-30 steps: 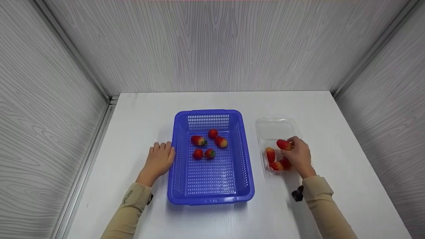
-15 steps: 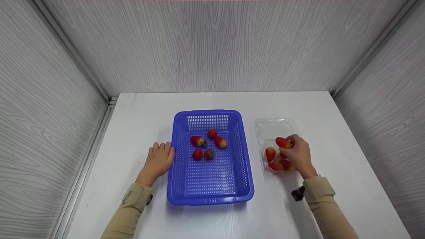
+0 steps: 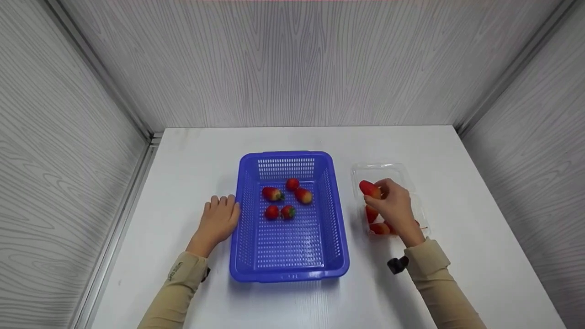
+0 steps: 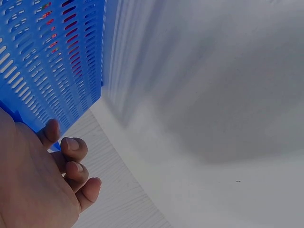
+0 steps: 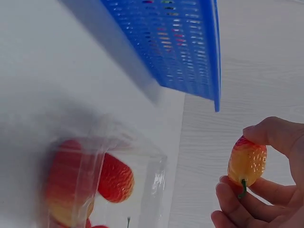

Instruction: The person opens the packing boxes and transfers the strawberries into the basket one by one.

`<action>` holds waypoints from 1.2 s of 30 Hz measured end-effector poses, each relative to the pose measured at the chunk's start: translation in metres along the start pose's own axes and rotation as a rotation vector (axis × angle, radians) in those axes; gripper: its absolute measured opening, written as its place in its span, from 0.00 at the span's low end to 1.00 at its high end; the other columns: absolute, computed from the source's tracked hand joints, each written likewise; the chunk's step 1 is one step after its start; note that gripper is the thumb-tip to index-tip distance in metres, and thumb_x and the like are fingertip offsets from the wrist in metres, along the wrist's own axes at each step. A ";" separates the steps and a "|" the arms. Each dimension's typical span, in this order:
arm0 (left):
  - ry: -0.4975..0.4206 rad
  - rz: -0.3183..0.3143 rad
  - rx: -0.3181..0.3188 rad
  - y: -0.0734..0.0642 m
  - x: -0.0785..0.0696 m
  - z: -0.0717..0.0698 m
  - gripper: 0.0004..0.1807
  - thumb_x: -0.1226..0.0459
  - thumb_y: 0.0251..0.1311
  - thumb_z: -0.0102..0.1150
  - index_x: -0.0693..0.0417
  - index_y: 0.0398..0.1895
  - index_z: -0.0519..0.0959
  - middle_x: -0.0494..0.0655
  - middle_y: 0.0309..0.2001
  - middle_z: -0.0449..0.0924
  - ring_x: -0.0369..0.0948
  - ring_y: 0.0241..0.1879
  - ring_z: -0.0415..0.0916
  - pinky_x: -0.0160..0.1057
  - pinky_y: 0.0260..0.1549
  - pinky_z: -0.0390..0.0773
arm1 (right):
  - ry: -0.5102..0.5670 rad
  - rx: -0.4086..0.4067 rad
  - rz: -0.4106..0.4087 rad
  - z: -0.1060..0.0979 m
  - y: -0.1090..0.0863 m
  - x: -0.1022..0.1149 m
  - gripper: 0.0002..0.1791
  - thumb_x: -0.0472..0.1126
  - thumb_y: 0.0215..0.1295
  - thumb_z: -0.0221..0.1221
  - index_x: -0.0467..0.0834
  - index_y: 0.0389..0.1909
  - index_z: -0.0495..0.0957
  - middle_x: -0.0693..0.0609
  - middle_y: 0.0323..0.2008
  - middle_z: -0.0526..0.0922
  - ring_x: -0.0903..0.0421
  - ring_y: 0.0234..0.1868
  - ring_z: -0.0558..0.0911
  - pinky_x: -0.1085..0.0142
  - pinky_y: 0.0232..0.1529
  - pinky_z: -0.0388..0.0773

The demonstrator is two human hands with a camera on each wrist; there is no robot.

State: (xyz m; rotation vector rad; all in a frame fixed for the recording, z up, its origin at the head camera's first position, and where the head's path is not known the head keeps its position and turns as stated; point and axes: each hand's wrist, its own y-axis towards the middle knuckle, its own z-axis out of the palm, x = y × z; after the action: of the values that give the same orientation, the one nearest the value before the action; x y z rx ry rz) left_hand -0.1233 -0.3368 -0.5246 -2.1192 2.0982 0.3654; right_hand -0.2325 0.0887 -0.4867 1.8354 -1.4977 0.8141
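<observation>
With my left hand [image 3: 220, 219], I grip the left rim of a blue plastic basket [image 3: 292, 246]. In the left wrist view the fingers [image 4: 73, 147] curl by the rim; the thumb is hidden there. Several strawberries [image 3: 273, 193] lie on the basket floor. My right hand [image 3: 395, 205] pinches a red strawberry [image 5: 247, 161] with a yellow stem end and a short green stalk, thumb on one side and fingers on the other. It is held above a clear plastic box [image 3: 413, 201], whose near half contains more strawberries [image 5: 115, 178], partly covered by the hand in the head view.
Basket and box stand side by side on a white table [image 3: 196, 155], a narrow strip of tabletop between them. The box's clear lid [image 3: 379, 171] lies folded back at the far side. Pale wood-grain panels [image 3: 292, 64] enclose the table at the back and both sides.
My right hand has moved left and slightly away with the strawberry, from over the box's strawberry half toward the basket. My left hand and the basket have stayed in place.
</observation>
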 end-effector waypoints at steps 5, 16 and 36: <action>0.002 -0.010 0.017 0.001 0.000 0.000 0.18 0.58 0.76 0.35 0.65 0.46 0.69 0.60 0.38 0.71 0.56 0.40 0.63 0.55 0.41 0.62 | 0.030 -0.002 -0.039 0.013 0.000 0.023 0.22 0.43 0.56 0.71 0.38 0.48 0.77 0.43 0.38 0.81 0.47 0.37 0.78 0.59 0.39 0.78; -0.007 -0.001 0.009 0.001 0.000 0.002 0.16 0.58 0.76 0.35 0.63 0.43 0.68 0.58 0.36 0.70 0.56 0.38 0.62 0.54 0.39 0.62 | 0.073 0.034 -0.138 0.053 0.010 0.058 0.18 0.41 0.53 0.72 0.35 0.40 0.80 0.44 0.33 0.82 0.49 0.33 0.78 0.60 0.37 0.78; -0.011 0.009 -0.020 0.000 0.001 0.003 0.15 0.59 0.75 0.36 0.62 0.41 0.68 0.58 0.34 0.69 0.55 0.36 0.62 0.53 0.38 0.62 | -0.146 0.228 -0.146 0.114 0.019 0.077 0.11 0.35 0.49 0.72 0.36 0.22 0.77 0.52 0.18 0.71 0.56 0.20 0.68 0.65 0.20 0.66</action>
State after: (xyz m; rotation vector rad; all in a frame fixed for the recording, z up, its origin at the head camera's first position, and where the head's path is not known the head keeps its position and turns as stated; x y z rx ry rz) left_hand -0.1237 -0.3364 -0.5281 -2.1144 2.1069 0.4003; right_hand -0.2301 -0.0502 -0.4946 2.1868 -1.3843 0.8233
